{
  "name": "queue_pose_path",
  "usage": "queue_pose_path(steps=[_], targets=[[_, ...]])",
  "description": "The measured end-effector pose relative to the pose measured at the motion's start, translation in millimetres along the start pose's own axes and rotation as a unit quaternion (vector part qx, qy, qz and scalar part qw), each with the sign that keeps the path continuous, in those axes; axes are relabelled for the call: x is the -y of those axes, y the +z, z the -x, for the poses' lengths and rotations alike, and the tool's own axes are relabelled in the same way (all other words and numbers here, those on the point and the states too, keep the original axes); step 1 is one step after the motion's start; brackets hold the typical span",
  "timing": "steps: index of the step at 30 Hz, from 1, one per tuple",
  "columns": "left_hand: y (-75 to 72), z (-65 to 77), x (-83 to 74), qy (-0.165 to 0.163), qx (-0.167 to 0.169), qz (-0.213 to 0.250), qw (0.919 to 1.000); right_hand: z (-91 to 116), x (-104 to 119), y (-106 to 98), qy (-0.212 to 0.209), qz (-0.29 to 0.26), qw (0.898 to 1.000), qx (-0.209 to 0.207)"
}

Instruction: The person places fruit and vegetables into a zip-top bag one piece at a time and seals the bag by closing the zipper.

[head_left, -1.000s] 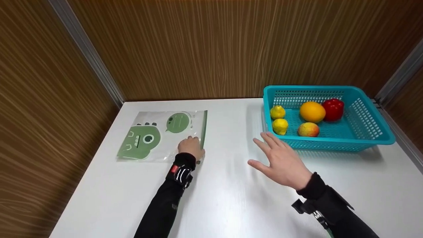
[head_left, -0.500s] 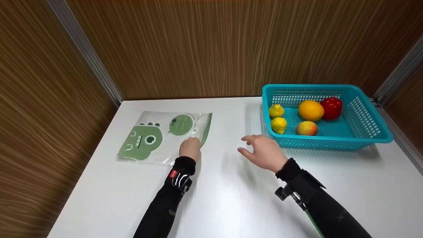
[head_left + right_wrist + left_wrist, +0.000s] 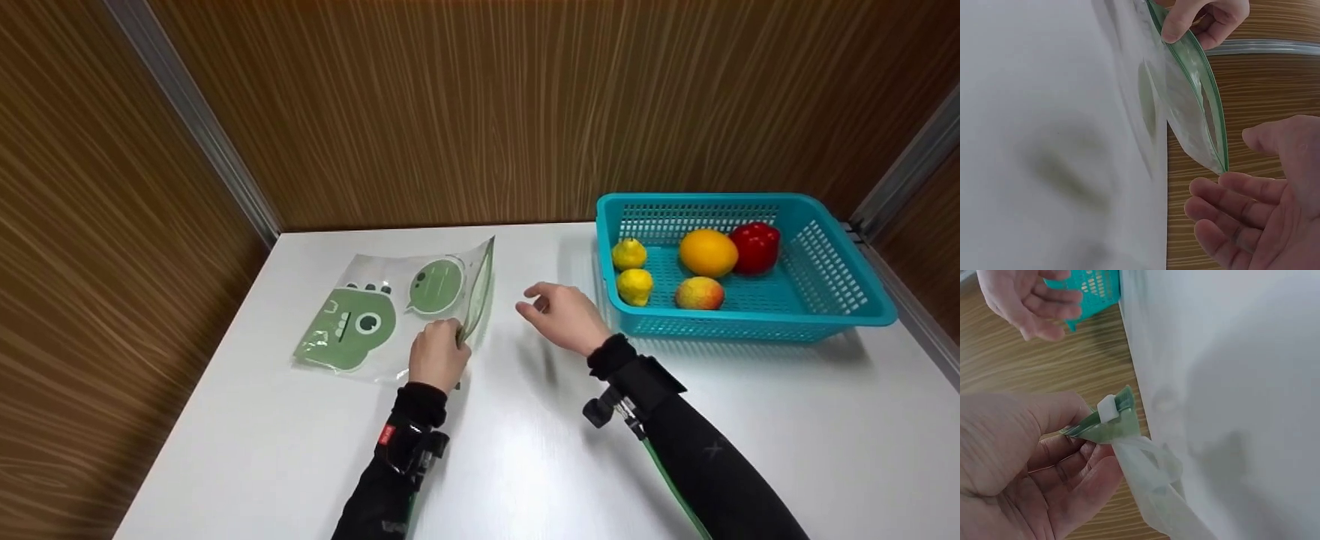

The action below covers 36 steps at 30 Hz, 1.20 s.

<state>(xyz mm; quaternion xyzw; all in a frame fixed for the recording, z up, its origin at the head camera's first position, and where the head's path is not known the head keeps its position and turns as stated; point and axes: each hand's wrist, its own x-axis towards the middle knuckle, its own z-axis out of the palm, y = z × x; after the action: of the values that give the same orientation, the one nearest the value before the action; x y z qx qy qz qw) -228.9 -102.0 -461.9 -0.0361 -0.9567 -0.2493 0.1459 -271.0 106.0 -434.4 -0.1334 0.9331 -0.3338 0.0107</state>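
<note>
A clear zip bag [image 3: 401,341] printed with a green dinosaur and a speech bubble lies on the white table, its right end raised. My left hand [image 3: 437,356] pinches the near part of its green zip edge between thumb and fingers. A white slider [image 3: 1108,409] sits on that edge, just beyond the thumb in the left wrist view. Along the green zip strip [image 3: 1219,118] in the right wrist view, the two sides bow apart. My right hand [image 3: 568,316] hovers to the right of the bag, fingers loosely bent, holding nothing; the head view shows a gap between them.
A teal basket [image 3: 757,321] stands at the right back. Inside are two yellow pear-like fruits [image 3: 630,253], an orange fruit [image 3: 708,253], a red pepper-like piece [image 3: 756,248] and a yellow-red fruit [image 3: 700,293]. A wood-grain wall [image 3: 450,112] rises behind the table.
My left hand has lifted the bag's zip end and drawn the bag right; its mouth has parted. My right hand has moved left from beside the basket toward the bag, its fingers bending.
</note>
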Motion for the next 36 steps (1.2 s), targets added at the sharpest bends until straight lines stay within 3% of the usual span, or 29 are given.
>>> queue_pose_path(steps=[8,16,25,30,36], targets=[[9.1,16.5,-10.0,0.023,-0.016,-0.015,0.9995,-18.6,8.4,18.6,0.041,-0.108,0.993,0.008],[13.4,24.8,-18.5,0.049,-0.008,-0.038,0.9981,-24.9,12.8,35.3,0.1,-0.232,0.967,0.013],[11.1,24.8,-20.3,0.051,0.003,-0.034,0.9981,-28.1,8.4,40.1,0.114,-0.338,0.934,0.01],[9.2,24.9,-19.6,0.055,-0.009,-0.022,0.9982,-27.3,6.9,42.3,0.104,-0.352,0.93,0.005],[5.9,23.5,-18.0,0.06,-0.008,-0.015,0.9981,-27.5,8.2,45.4,0.083,-0.337,0.938,-0.011]])
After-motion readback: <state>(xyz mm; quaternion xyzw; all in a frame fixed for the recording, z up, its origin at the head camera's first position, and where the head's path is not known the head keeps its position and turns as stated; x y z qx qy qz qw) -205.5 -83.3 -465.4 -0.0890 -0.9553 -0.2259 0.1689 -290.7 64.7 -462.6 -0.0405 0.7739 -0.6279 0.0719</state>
